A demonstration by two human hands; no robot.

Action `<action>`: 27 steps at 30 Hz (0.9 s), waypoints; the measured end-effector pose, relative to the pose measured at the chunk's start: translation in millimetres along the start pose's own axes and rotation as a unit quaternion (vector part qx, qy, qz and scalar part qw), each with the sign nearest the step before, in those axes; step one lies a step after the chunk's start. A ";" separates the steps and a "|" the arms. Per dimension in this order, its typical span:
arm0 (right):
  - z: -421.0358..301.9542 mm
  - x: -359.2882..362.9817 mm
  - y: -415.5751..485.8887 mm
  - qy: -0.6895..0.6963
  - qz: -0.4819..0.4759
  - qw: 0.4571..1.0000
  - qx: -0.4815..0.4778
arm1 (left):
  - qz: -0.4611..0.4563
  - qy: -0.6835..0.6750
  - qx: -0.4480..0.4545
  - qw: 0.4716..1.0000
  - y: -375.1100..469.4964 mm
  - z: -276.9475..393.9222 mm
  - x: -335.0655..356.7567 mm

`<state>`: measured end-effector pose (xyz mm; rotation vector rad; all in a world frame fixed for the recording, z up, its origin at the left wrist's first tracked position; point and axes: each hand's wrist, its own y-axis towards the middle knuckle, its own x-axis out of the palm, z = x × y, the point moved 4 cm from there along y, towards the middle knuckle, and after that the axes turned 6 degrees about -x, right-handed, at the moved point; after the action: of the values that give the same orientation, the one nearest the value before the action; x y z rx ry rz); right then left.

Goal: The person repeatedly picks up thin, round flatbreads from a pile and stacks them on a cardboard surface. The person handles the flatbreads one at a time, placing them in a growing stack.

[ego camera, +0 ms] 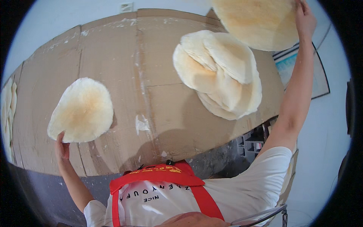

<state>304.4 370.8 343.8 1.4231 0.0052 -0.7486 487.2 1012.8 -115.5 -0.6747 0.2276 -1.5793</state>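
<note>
My left hand (62,149) grips the near edge of a round flatbread (83,112), which is pale with a browned middle and hangs over the left of the table. Up at the top right, my right hand (306,21) pinches the right edge of a larger flatbread (258,22), whose far side is cut off by the picture's top. Just below that one, a loose pile of folded, overlapping flatbreads (218,75) lies on the cardboard.
Brown cardboard (113,65) with white marks and seams covers the table. More flatbreads (8,119) lie at its far left end. A framed picture or board (303,71) leans by the right wall. Grey shelving (252,142) stands beneath the near right edge.
</note>
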 end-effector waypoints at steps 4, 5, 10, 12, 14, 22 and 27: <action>46.1 -50.6 -83.5 0.003 -0.035 0.996 -0.087 | -0.035 0.058 0.025 0.997 2.5 12.0 26.2; 51.9 -23.1 -124.5 0.105 -0.054 0.992 -0.044 | -0.022 0.078 0.048 0.996 -11.0 26.7 19.3; 51.7 31.6 -260.9 0.313 -0.432 0.846 0.023 | -0.006 0.209 0.102 0.973 -5.8 84.2 86.6; 89.1 80.3 -297.8 0.268 -0.430 0.859 0.072 | -0.012 0.296 0.133 0.946 -8.7 123.8 149.8; 119.0 138.8 -329.4 0.105 -0.374 0.918 0.075 | -0.005 0.344 0.169 0.924 -16.4 152.0 228.5; 169.8 189.3 -421.8 0.001 -0.286 0.944 0.162 | -0.352 0.267 0.285 0.851 -131.4 161.5 620.8; 172.5 192.8 -424.4 0.031 -0.273 0.948 0.162 | -0.412 0.166 0.283 0.850 -163.6 57.8 713.6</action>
<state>182.0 144.6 -81.6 1.7854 0.3513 -1.1996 391.8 365.6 218.2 0.0135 -0.3285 -2.4434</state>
